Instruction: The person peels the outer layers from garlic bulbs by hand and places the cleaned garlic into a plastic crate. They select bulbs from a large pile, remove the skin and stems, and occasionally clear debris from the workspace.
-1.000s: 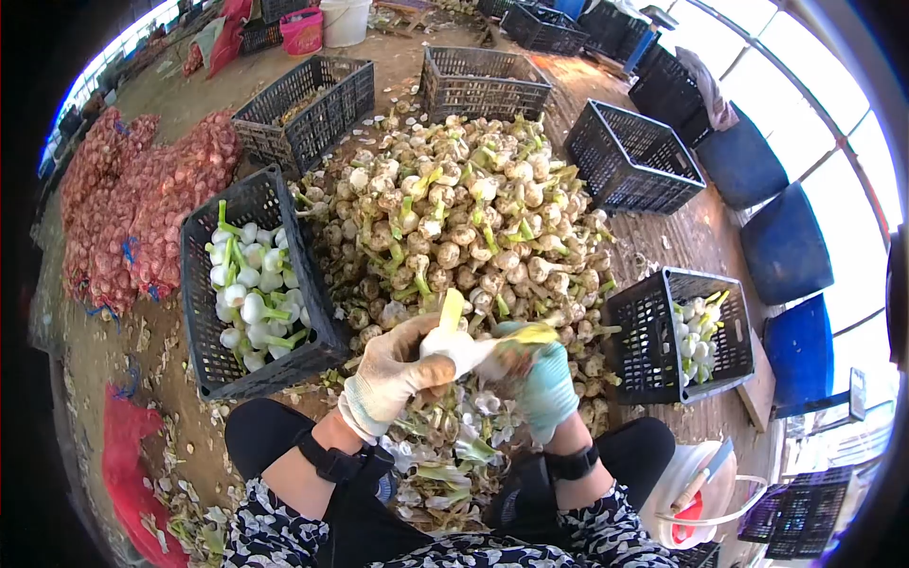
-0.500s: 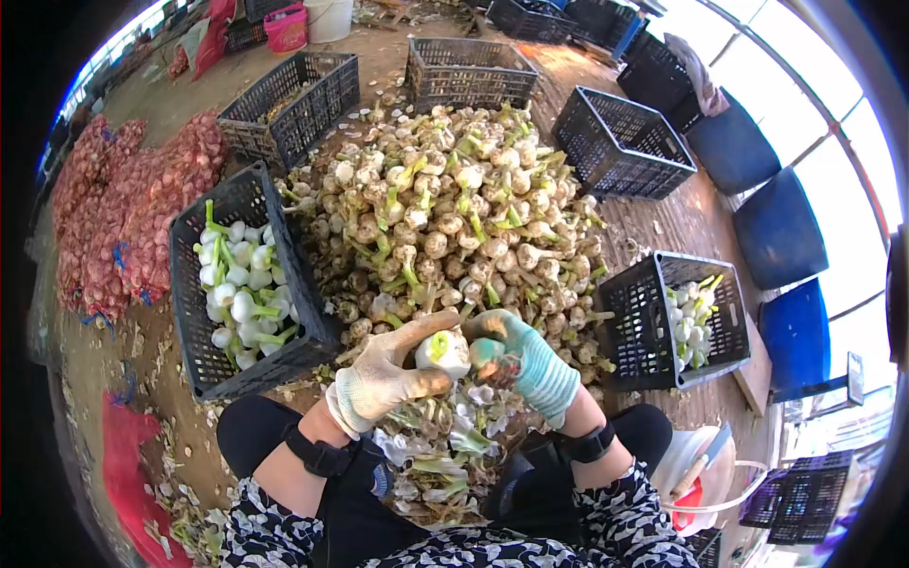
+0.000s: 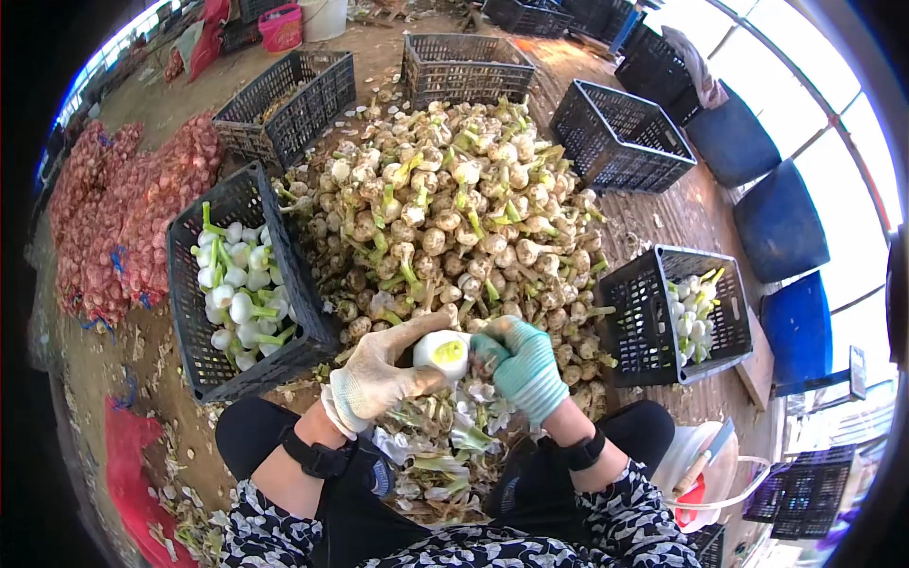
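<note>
My left hand [image 3: 383,367], in a pale soiled work glove, is closed around a white garlic bulb [image 3: 443,355]. The bulb's cut yellow-green stem end faces up toward me. Against its right side is my right hand [image 3: 521,364] in a teal-striped glove, fingers curled in and thumb pressed close. What those fingertips pinch is hidden. Just beyond both hands rises a large heap of unpeeled garlic [image 3: 454,208], dirty brown with short green stems. Below them, between my knees, lie loose peeled skins and leaves [image 3: 450,454].
A black crate [image 3: 180,312] of cleaned garlic stands at left, another crate [image 3: 634,327] with some at right. More crates [image 3: 464,71] ring the heap. Red net sacks [image 3: 133,218] are far left. A knife [image 3: 705,459] rests on a white bucket [image 3: 677,450] at lower right.
The bulb has turned so its cut end shows more fully. My right hand has rotated slightly, its fingers drawn in closer against the bulb. The left keeps its hold.
</note>
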Demonstrator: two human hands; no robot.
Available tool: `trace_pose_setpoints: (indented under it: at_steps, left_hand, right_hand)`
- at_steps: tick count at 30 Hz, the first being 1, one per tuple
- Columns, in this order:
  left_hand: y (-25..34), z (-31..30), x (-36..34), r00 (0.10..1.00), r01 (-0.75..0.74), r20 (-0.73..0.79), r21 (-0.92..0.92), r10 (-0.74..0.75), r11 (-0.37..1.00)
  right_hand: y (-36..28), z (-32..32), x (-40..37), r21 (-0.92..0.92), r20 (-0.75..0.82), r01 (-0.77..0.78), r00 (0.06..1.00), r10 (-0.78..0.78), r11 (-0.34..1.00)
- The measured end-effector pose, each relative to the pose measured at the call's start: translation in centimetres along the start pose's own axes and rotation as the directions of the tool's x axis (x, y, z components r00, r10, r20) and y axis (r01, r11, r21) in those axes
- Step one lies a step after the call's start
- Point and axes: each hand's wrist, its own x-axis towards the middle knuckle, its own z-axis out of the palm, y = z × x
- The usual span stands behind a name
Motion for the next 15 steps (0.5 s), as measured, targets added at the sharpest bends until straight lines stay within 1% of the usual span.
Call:
trace_pose_setpoints:
  at_steps: [1,2,4,5,6,7,8,9,10,11,12,13,14,15]
  left_hand:
    - [-0.1,-0.1,0.2,0.999,-0.034,0.024,-0.04,0.035,0.999]
    - [-0.3,-0.2,0.4,0.999,-0.035,0.023,-0.04,0.036,0.999]
    - [-1.2,-0.1,0.5,0.997,-0.055,-0.06,0.001,0.055,0.998]
    - [-2.2,0.7,0.7,0.988,-0.151,-0.039,-0.127,0.148,0.98]
    - [-2.4,0.7,1.1,0.988,-0.152,-0.036,-0.122,0.148,0.981]
    - [-2.5,0.7,1.4,0.993,-0.098,-0.1,-0.322,0.069,0.942]
    - [-2.6,0.4,1.6,0.988,-0.057,-0.15,-0.511,-0.024,0.857]
    - [-2.6,0.0,1.8,0.992,-0.071,-0.126,-0.618,-0.01,0.783]
    - [-2.5,-0.3,1.5,0.989,-0.106,-0.147,-0.715,0.0,0.692]
    - [-2.2,-0.4,1.4,0.968,-0.177,-0.249,-0.71,-0.008,0.682]
    - [-1.7,-0.5,1.4,0.938,-0.253,-0.348,-0.696,-0.007,0.672]
    - [-1.4,-0.8,1.4,0.927,-0.299,-0.374,-0.697,0.025,0.652]
    - [-1.3,-1.4,1.0,0.94,-0.264,-0.342,-0.723,0.001,0.638]
    - [-1.7,-2.0,1.1,0.938,-0.273,-0.344,-0.691,0.028,0.669]
  right_hand:
    - [0.4,-0.3,-0.2,0.193,-0.022,-0.061,0.998,0.066,0.979]
    - [-0.4,-0.2,-0.5,0.192,-0.022,-0.06,0.998,0.065,0.98]
    - [-1.5,0.3,-1.3,0.462,0.064,-0.214,0.976,0.208,0.861]
    - [-1.4,1.2,-1.9,0.375,-0.008,-0.119,0.991,0.132,0.919]
    - [-0.9,2.1,-2.2,0.144,-0.033,0.158,0.987,-0.155,0.977]
    - [-0.8,2.9,-2.7,0.035,-0.009,0.285,0.959,-0.285,0.958]
    - [-1.1,3.5,-3.0,-0.069,0.032,0.406,0.914,-0.404,0.911]
    - [-1.6,3.7,-3.0,-0.148,0.019,0.437,0.898,-0.439,0.887]
    - [-0.5,3.8,-2.7,0.059,-0.068,0.248,0.968,-0.244,0.967]
    - [0.9,3.0,-1.6,0.007,-0.108,0.045,0.993,-0.044,0.999]
    - [2.7,1.6,-0.1,-0.04,-0.157,-0.155,0.977,0.147,0.987]
    - [5.4,0.4,0.4,-0.415,-0.003,-0.108,0.993,0.118,0.904]
    - [7.9,-0.6,0.2,-0.72,0.15,0.005,0.977,0.148,0.694]
    - [7.9,-0.7,-0.4,-0.727,0.201,0.098,0.977,0.075,0.679]
